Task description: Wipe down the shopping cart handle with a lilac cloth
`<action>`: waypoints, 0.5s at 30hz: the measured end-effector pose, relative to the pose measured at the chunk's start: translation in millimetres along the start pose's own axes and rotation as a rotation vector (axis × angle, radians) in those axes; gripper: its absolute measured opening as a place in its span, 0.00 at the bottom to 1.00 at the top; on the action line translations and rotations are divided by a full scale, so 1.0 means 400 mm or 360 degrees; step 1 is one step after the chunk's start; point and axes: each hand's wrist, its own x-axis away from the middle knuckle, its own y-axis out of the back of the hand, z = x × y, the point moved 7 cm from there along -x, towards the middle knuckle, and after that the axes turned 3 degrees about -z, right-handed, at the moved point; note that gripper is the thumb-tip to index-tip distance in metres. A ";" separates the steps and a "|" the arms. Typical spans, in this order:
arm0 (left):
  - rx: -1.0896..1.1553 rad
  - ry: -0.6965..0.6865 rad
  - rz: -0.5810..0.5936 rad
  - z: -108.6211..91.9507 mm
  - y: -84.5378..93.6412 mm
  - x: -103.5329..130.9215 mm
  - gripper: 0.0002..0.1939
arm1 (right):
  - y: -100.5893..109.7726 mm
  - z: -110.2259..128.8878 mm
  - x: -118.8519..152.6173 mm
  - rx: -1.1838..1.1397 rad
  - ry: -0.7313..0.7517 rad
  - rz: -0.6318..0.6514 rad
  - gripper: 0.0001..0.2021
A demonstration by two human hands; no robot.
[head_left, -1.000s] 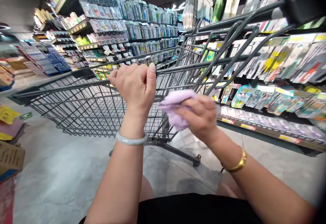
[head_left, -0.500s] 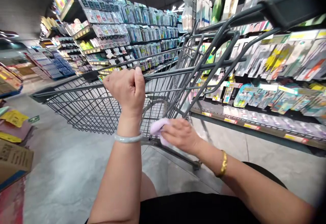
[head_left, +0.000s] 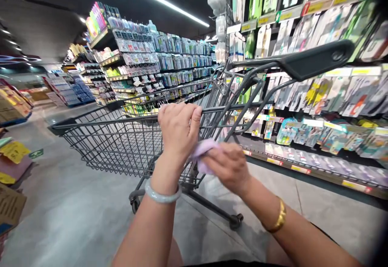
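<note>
A grey wire shopping cart point(head_left: 127, 145) stands side-on in front of me, its handle point(head_left: 315, 61) pointing to the right. My left hand point(head_left: 180, 127), with a pale bangle on the wrist, is wrapped over the cart's upper side rail. Lower and to the right, my right hand point(head_left: 228, 166) is closed on a light purple cloth point(head_left: 207, 153). The cloth is bunched up close to the cart's rear side, just beside my left wrist; whether it touches the wire is hidden. A gold bracelet circles my right wrist.
Shelves of hanging packaged goods point(head_left: 327, 93) run along the right. Another stocked shelf point(head_left: 182, 60) stands behind the cart. Cardboard boxes point(head_left: 12, 204) and yellow signs lie at the left edge. One cart wheel point(head_left: 235, 221) rests on the grey tiled floor near me.
My left hand sits further right along the rail, toward the handle. My right hand has shifted slightly right with the cloth. The view has tilted up, showing the whole handle.
</note>
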 end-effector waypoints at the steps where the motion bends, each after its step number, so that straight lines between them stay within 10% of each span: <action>1: -0.0033 0.0015 -0.0011 0.000 0.000 -0.001 0.21 | 0.034 -0.039 -0.023 0.0072 -0.0068 -0.0083 0.05; 6: -0.0113 0.0078 -0.0119 -0.006 0.001 0.002 0.22 | 0.157 -0.165 -0.100 0.0263 -0.0386 -0.0384 0.08; 12: -0.0131 0.0048 -0.0161 -0.016 0.006 0.002 0.22 | 0.072 -0.042 -0.108 0.0086 -0.0181 -0.0119 0.03; 15: -0.0129 0.0064 -0.0140 -0.018 0.014 0.002 0.22 | 0.115 -0.099 -0.112 0.0082 -0.0263 -0.0191 0.06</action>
